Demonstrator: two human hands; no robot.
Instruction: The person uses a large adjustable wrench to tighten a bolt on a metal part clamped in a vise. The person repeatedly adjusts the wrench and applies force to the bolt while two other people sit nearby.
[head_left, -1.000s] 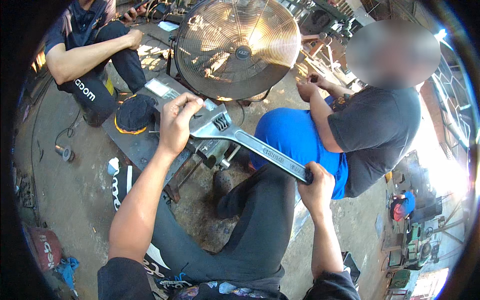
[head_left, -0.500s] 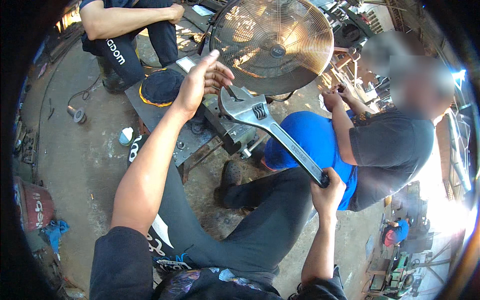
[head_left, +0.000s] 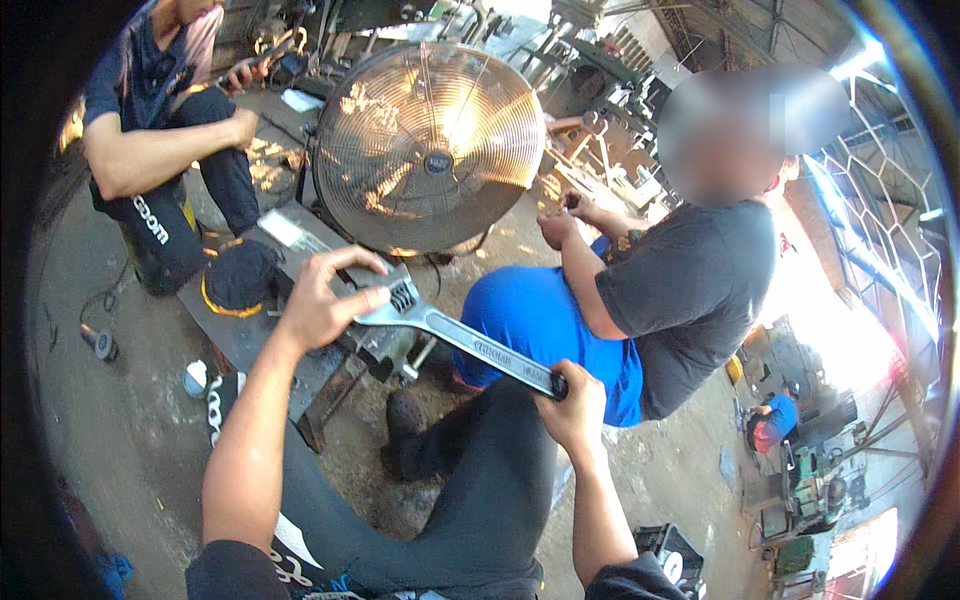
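Note:
A large chrome adjustable wrench (head_left: 470,340) slants across the middle, above my lap. Its handle end is in my right hand (head_left: 572,408), with the fingers wrapped round it. At the other end my left hand (head_left: 325,300) grips the jaw head, its thumb lying near the adjusting screw. My left fingers hide part of the jaws. Just beyond and below the wrench head stands a metal vise (head_left: 385,350), partly covered by the wrench and my hand.
A big round floor fan (head_left: 425,150) stands ahead. To the right sits a person in a dark shirt (head_left: 700,290) and blue shorts; another person (head_left: 165,150) crouches at far left. A black round pad (head_left: 240,275) lies on the metal bench (head_left: 225,325). An angle grinder (head_left: 100,342) rests on the floor.
My left hand was open beside the wrench jaws and has closed on the wrench head. The wrench has tilted flatter. The view has swung, so the surroundings appear further left and lower.

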